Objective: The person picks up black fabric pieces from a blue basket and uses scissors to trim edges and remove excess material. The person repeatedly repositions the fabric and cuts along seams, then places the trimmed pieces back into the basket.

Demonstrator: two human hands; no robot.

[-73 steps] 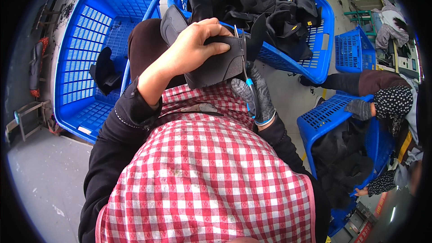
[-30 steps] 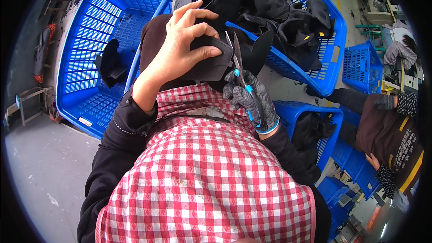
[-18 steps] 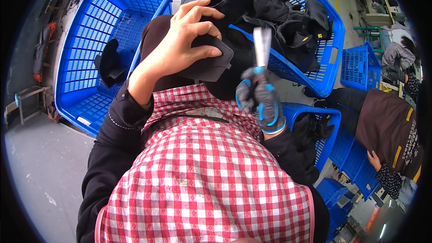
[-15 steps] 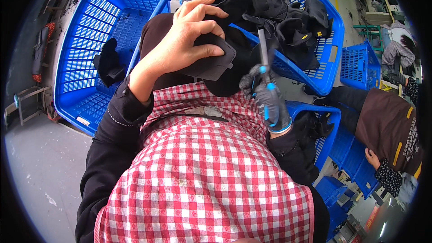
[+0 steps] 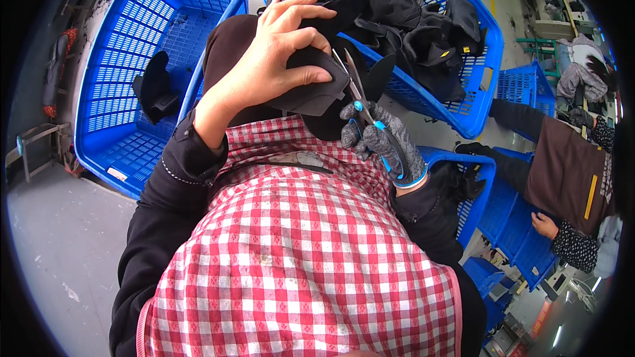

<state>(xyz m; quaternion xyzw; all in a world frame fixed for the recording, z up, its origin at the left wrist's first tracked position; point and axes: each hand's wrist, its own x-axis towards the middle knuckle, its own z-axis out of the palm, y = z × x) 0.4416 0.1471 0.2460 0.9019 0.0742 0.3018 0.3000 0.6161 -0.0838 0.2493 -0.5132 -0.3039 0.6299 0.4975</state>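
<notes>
My bare left hand (image 5: pixel 268 59) pinches a black stitched shoe upper (image 5: pixel 314 96) between thumb and fingers, its edge turned to the right. In a grey glove, my right hand (image 5: pixel 397 133) grips a pair of scissors (image 5: pixel 359 105) with blue-and-black handles. Their blades stand apart and point up beside the upper's right edge. Whether they touch it I cannot tell. Dark cloth lies over my lap under the upper, below a red-and-white checked apron (image 5: pixel 291 244).
Ahead on the right, a blue basket (image 5: pixel 486 92) is heaped with black uppers (image 5: pixel 433 46). Another blue basket (image 5: pixel 83 125) on the left holds a black upper (image 5: pixel 159 89). A third basket (image 5: pixel 486 188) stands by my right forearm. At far right is a co-worker in a brown apron (image 5: pixel 565 165).
The scissors have come left to the upper's edge and their blades have spread apart. My left hand keeps its hold in nearly the same place. The co-worker has shifted slightly.
</notes>
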